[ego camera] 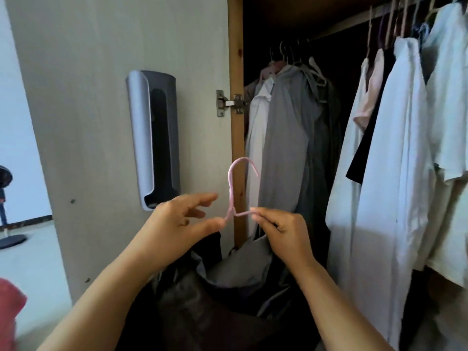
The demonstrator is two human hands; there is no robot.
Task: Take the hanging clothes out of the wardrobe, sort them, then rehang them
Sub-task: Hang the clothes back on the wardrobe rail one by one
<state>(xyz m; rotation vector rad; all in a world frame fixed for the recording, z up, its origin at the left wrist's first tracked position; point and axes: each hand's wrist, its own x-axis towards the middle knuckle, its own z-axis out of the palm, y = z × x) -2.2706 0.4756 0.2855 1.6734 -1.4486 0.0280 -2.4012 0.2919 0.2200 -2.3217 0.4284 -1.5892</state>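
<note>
A pink hanger stands hook up in front of the wardrobe's wooden frame. My right hand pinches its right shoulder. My left hand touches its left shoulder with the thumb, the other fingers spread. Below the hanger a dark and grey garment droops between my forearms. On the rail hang grey and white clothes at the back left, and white shirts at the right.
The open wardrobe door stands at the left, with a grey moulded handle and a metal hinge. A red cloth shows at the bottom left. A fan base rests on the floor far left.
</note>
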